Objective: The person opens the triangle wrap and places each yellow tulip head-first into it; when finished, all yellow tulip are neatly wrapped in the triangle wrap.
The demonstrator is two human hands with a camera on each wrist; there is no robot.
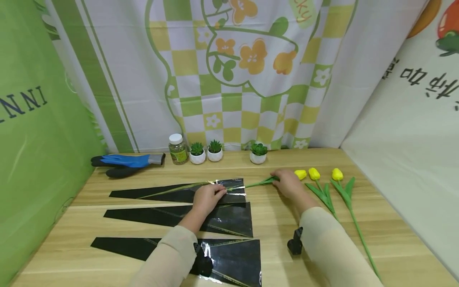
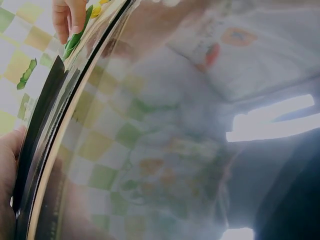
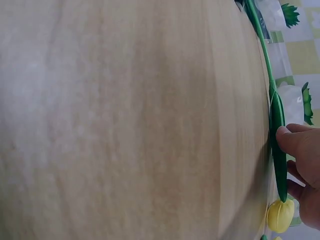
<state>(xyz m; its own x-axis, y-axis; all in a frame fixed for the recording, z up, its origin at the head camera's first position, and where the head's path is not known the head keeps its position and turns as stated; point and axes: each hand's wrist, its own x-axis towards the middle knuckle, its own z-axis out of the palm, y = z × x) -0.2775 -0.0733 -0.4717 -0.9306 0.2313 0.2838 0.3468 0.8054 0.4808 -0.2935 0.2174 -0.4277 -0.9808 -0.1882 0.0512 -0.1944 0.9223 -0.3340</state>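
My right hand (image 1: 288, 183) pinches a yellow artificial tulip by its green leaf and stem (image 3: 277, 117), just below the yellow bloom (image 3: 280, 216). The stem (image 1: 255, 184) runs left, its end within the wide mouth of the farthest black flower sleeve (image 1: 157, 193). At that sleeve, my left hand (image 1: 206, 199) pinches the clear-fronted film near the mouth with thumb and fingers. In the left wrist view, the left hand (image 2: 7, 175) shows only at the edge beside the dark film. Two more tapered sleeves, a middle one (image 1: 150, 217) and a near one (image 1: 238, 257), lie flat below it.
Two yellow tulips (image 1: 314, 173) (image 1: 337, 174) lie at the right of the wooden table (image 1: 276, 223). Along the back stand a white-lidded jar (image 1: 178, 149) and small potted succulents (image 1: 258, 153). Blue and black gloves (image 1: 125, 161) lie back left. Curtains enclose the table.
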